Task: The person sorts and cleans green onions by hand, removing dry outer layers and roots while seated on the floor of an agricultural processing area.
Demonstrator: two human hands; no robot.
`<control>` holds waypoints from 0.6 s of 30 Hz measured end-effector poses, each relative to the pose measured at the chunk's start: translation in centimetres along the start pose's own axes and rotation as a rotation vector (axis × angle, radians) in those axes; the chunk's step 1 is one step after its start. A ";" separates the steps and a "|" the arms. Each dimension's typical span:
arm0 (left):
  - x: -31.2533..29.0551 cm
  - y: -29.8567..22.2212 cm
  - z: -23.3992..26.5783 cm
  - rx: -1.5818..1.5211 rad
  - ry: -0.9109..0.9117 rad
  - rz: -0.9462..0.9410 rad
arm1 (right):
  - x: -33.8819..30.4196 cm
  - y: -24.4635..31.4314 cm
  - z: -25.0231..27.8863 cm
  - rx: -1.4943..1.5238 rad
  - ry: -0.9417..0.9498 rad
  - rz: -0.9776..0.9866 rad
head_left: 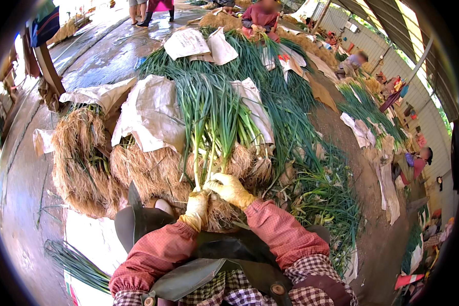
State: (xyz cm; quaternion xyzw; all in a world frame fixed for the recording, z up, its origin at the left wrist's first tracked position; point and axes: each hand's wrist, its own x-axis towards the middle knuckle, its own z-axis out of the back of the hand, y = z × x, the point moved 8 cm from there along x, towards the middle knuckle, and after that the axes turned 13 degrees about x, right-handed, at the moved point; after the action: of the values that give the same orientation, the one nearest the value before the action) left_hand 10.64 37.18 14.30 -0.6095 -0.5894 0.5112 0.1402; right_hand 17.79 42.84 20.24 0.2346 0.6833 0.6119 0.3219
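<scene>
My left hand [196, 208], in a pale yellow glove, is wrapped round the pale lower stems of a few green onions [211, 145]. Their long leaves reach away from me over the pile. Close beside it, my right hand [228, 187], gloved too, has its fingers bent in on the same stems; the fingertips are partly hidden. Shaggy brown roots [221, 214] hang just below the hands. More green onions with roots [150, 168] lie directly beyond, partly under a whitish sack [153, 115].
Loose leaves and trimmings [324, 191] are heaped at my right. A rooty bundle [81, 153] stands at the left, and a small bunch of green onions [79, 262] rests on a white sheet [94, 239]. Across the big pile sits a co-worker [260, 20]; several others work along the right.
</scene>
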 end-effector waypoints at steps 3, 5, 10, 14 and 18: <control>0.2 0.5 1.0 -0.067 -0.085 0.020 | -0.4 1.2 0.9 -0.160 -0.186 0.217; 0.6 0.3 0.6 -0.054 -0.065 0.002 | -0.3 1.3 2.3 -0.024 -0.323 0.241; -1.0 -0.1 -2.0 -0.021 -0.029 0.026 | 2.1 0.3 5.7 -0.152 -0.227 0.436; -0.9 -1.1 0.7 -0.171 -0.175 0.082 | -0.6 2.1 -2.6 -0.933 0.085 0.281; 0.3 -1.4 2.4 0.086 -0.169 0.078 | -4.8 7.5 -6.8 -0.493 0.599 0.243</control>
State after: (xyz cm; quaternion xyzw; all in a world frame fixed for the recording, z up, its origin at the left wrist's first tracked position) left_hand 7.89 36.75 14.24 -0.5799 -0.5527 0.5908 0.0959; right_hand 15.60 35.84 28.68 0.0408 0.5472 0.8321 0.0806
